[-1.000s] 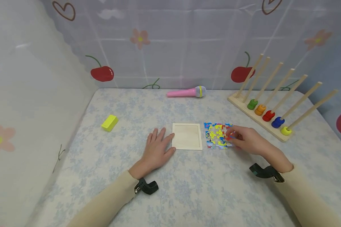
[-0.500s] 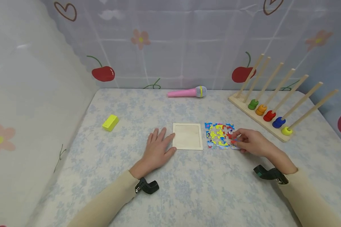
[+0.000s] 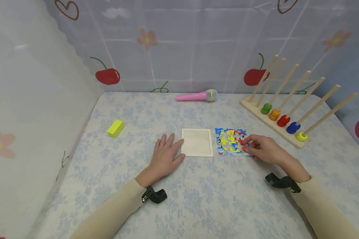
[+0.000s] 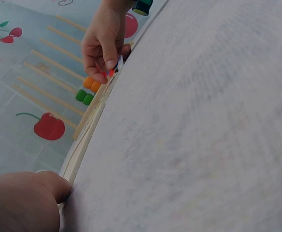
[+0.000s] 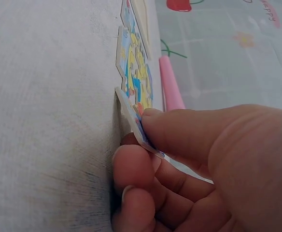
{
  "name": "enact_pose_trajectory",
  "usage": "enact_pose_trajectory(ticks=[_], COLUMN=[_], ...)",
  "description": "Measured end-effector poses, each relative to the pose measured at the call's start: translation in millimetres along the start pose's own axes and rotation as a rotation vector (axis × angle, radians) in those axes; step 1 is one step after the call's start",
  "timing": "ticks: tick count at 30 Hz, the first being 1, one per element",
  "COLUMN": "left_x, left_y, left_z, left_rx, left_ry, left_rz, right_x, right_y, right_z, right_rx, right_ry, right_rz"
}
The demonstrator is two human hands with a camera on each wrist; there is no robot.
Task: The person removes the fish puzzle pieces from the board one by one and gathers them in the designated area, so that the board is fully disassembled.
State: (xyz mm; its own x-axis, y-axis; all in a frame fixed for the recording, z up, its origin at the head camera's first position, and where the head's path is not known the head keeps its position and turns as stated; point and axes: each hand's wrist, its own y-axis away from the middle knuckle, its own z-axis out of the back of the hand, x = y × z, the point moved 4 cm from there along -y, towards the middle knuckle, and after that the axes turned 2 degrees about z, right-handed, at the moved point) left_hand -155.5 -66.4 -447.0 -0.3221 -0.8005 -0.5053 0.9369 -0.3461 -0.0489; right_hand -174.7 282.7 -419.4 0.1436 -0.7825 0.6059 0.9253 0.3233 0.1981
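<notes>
My right hand (image 3: 264, 149) pinches a jigsaw piece (image 5: 133, 118) between thumb and fingers, at the lower right corner of the puzzle. In the right wrist view that piece is tilted, one edge lifted off the table. The other puzzle pieces (image 3: 231, 141), yellow, blue and red, lie flat in rows with small gaps between them. To their left is a square wooden puzzle tray (image 3: 197, 142) with a raised rim. My left hand (image 3: 164, 159) lies flat with spread fingers, its index finger and thumb touching the tray's left edge.
A pink toy microphone (image 3: 195, 96) lies near the back edge. At the back right stands a wooden rack (image 3: 273, 122) with upright pegs and coloured beads. A yellow block (image 3: 115, 128) sits at the left. A patterned curtain (image 3: 182, 46) hangs behind the table.
My right hand has shifted slightly right from over the puzzle's right column and now holds the lower right corner piece a little apart. The left hand and tray stay in place.
</notes>
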Motion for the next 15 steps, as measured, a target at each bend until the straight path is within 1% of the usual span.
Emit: enact_pose_trajectory(ticks=[6, 15], left_x=[0.8, 1.1], left_y=[-0.4, -1.5], left_z=[-1.0, -0.6], left_rx=[0.003, 0.002], left_ry=[-0.015, -0.012], left_rz=[0.000, 0.000], right_x=[0.5, -1.8], right_y=[-0.4, -1.8], right_z=[-0.6, -0.8], right_rx=[0.001, 0.006], right_ry=[-0.002, -0.004], right_rz=[-0.012, -0.021])
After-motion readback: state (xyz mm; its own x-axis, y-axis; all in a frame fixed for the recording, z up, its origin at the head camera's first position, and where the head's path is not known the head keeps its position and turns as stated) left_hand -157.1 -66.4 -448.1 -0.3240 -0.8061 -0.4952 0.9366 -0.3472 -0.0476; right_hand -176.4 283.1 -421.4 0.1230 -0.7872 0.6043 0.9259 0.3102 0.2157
